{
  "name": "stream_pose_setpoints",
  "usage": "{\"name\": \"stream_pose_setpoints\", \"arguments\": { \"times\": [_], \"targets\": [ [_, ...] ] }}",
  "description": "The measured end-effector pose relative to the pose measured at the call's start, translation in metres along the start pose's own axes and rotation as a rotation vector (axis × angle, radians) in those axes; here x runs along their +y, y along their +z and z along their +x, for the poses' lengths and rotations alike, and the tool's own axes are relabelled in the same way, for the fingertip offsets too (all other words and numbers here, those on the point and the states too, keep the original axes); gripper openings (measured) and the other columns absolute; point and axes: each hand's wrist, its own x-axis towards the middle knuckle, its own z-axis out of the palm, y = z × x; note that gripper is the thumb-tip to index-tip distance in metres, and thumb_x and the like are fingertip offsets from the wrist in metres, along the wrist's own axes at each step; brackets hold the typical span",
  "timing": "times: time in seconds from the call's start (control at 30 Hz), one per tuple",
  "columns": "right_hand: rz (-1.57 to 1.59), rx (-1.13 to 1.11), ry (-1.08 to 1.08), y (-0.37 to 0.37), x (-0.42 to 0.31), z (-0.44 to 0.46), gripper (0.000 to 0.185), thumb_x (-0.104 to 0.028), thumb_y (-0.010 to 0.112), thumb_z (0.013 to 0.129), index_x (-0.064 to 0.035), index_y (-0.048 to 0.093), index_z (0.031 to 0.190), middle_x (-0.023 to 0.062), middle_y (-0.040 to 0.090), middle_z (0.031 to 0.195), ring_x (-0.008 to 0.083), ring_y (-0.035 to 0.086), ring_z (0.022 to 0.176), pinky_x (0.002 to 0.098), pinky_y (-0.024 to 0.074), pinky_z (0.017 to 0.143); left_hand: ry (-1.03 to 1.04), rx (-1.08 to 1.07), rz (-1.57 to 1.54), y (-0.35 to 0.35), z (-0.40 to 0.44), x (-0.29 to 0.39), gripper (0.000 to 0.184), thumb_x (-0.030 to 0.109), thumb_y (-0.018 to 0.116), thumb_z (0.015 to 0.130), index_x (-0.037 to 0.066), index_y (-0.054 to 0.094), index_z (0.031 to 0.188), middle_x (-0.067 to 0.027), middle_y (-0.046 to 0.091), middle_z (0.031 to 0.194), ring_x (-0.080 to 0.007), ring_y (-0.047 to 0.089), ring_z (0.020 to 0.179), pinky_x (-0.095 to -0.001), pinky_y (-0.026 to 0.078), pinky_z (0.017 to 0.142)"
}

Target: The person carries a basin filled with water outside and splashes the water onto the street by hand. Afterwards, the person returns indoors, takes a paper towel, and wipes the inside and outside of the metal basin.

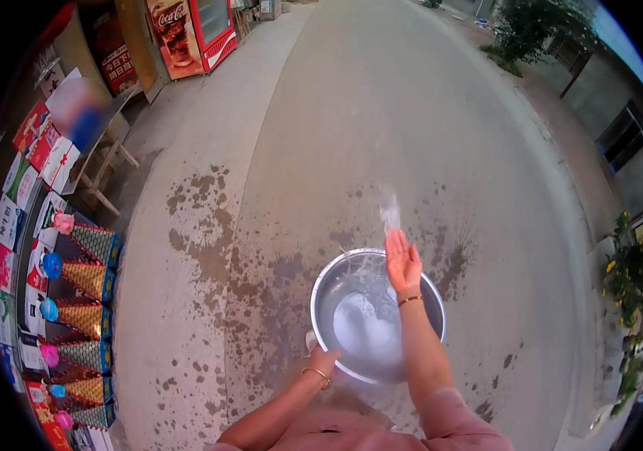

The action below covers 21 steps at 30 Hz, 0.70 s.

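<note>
A round metal basin point(326, 292) with water in it is held out in front of my body, above the road. Inside, the water point(366, 331) looks cloudy and white, and splashes show near the far rim. My left hand point(323, 361) grips the near left rim, a gold bangle on its wrist. Over the right side of the basin my right hand point(403, 259) is stretched out, palm turned up and fingers extended, holding nothing solid. A blurred streak of water point(390, 210) flies off beyond its fingertips.
Wet splotches point(212, 218) mark the concrete road point(336, 113). Stacked cartons point(6, 225) and gift boxes with colored tops point(85, 278) line the left, near a wooden table point(100, 169) and a red drinks fridge point(212, 34). Plants point(637, 278) stand at right.
</note>
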Motion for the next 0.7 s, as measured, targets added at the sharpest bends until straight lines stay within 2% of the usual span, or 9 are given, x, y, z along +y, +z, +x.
{"name": "stream_pose_setpoints", "arguments": {
  "times": [0.03,0.13,0.2,0.27,0.3,0.37,0.47,0.53,0.7],
  "targets": [
    [0.002,0.008,-0.006,-0.015,-0.012,0.017,0.044,-0.029,0.039,0.090,0.0046,0.044,0.118,0.0172,0.050,0.117,0.0244,0.047,0.110,0.0309,0.0360,0.093,-0.032,-0.042,0.037,0.007,0.017,0.007,0.029,0.002,0.051,0.070,-0.009,0.050,0.096,-0.0171,0.057,0.083,-0.0300,0.061,0.064,-0.0388,0.055,0.046],
    [-1.426,0.774,-0.473,-0.112,-0.035,0.056,0.025,-0.021,0.049,0.087,0.0022,0.060,0.086,0.0066,0.061,0.076,0.0126,0.054,0.066,0.0281,0.0444,0.063,-0.032,-0.024,0.240,0.028,0.077,0.040,0.030,0.004,0.053,0.070,-0.010,0.050,0.096,-0.0186,0.058,0.083,-0.0301,0.061,0.062,-0.0380,0.055,0.043],
    [-1.314,0.877,-0.373,-0.117,-0.037,0.097,0.026,-0.019,0.044,0.088,0.0026,0.057,0.094,0.0105,0.060,0.084,0.0162,0.055,0.074,0.0301,0.0447,0.065,0.005,-0.048,0.258,0.049,0.108,0.074,0.031,0.004,0.053,0.070,-0.010,0.050,0.097,-0.0183,0.058,0.083,-0.0300,0.061,0.062,-0.0379,0.054,0.042],
    [-0.455,0.586,0.215,-0.164,-0.040,0.175,0.029,-0.018,0.041,0.089,0.0033,0.051,0.105,0.0155,0.058,0.098,0.0247,0.055,0.088,0.0341,0.0457,0.074,-0.039,-0.103,0.268,0.067,0.149,0.103,0.033,0.004,0.053,0.069,-0.009,0.049,0.099,-0.0179,0.058,0.084,-0.0299,0.061,0.063,-0.0379,0.054,0.041],
    [-0.042,0.724,0.349,-0.062,-0.032,0.202,0.031,-0.016,0.038,0.089,0.0033,0.046,0.113,0.0190,0.053,0.108,0.0325,0.051,0.101,0.0385,0.0431,0.084,-0.086,-0.121,0.296,0.074,0.180,0.112,0.033,0.003,0.052,0.069,-0.009,0.048,0.100,-0.0179,0.058,0.085,-0.0300,0.061,0.064,-0.0379,0.054,0.042],
    [-0.471,0.156,0.119,-0.019,-0.044,0.259,0.032,-0.020,0.039,0.090,0.0035,0.048,0.111,0.0151,0.054,0.111,0.0260,0.051,0.103,0.0342,0.0406,0.088,-0.076,-0.071,0.196,0.083,0.245,0.113,0.032,0.003,0.052,0.069,-0.009,0.049,0.098,-0.0178,0.058,0.085,-0.0303,0.061,0.063,-0.0374,0.055,0.043],
    [-1.975,0.124,-0.307,-0.013,-0.083,0.313,0.028,-0.018,0.050,0.083,0.0006,0.055,0.103,0.0112,0.056,0.104,0.0248,0.050,0.100,0.0352,0.0372,0.086,-0.153,-0.091,0.154,0.116,0.282,0.182,0.030,0.004,0.053,0.070,-0.009,0.050,0.097,-0.0161,0.058,0.082,-0.0285,0.062,0.063,-0.0390,0.055,0.046],
    [-2.362,0.278,-0.469,-0.042,-0.084,0.346,0.036,-0.020,0.054,0.079,0.0013,0.050,0.108,0.0154,0.048,0.113,0.0300,0.043,0.107,0.0405,0.0320,0.091,0.036,-0.173,0.136,0.147,0.308,0.235,0.030,0.005,0.053,0.070,-0.008,0.050,0.097,-0.0153,0.058,0.081,-0.0267,0.061,0.062,-0.0386,0.054,0.045],
    [-2.355,-0.323,-0.303,-0.006,-0.050,0.406,0.059,-0.025,0.050,0.081,0.0037,0.027,0.127,0.0225,0.026,0.133,0.0340,0.024,0.125,0.0454,0.0195,0.101,-0.055,-0.205,0.042,0.206,0.369,0.308,0.028,0.005,0.053,0.070,-0.007,0.051,0.095,-0.0138,0.058,0.080,-0.0238,0.060,0.058,-0.0348,0.053,0.041]
  ]
}}
